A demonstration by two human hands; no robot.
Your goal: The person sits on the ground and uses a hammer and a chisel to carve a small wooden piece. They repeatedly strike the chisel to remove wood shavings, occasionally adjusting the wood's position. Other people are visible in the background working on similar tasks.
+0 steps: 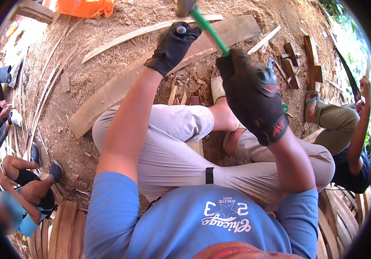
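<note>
My right hand (pixel 254 93), in a black glove, is wrapped round the green handle of a hammer (pixel 210 32). The hammer is raised, and its dark head reaches the top edge of the view. Forward and to the left, my left hand (pixel 172 47), gloved too, is closed round a tool with a round metal end (pixel 181 30). That end sticks up out of the fist; the rest of the tool is hidden. Beneath the left hand lies a long, wide wooden plank (pixel 120 82), running from my left knee to the far middle.
A thin wood strip (pixel 151 30) lies beyond the plank. Short wood blocks (pixel 291 69) and a beam (pixel 311 60) are at far right. People sit at left (pixel 25 190) and right (pixel 341 129). Boards (pixel 64 228) are stacked behind me. Orange cloth or plastic (pixel 86 6) lies at the back.
</note>
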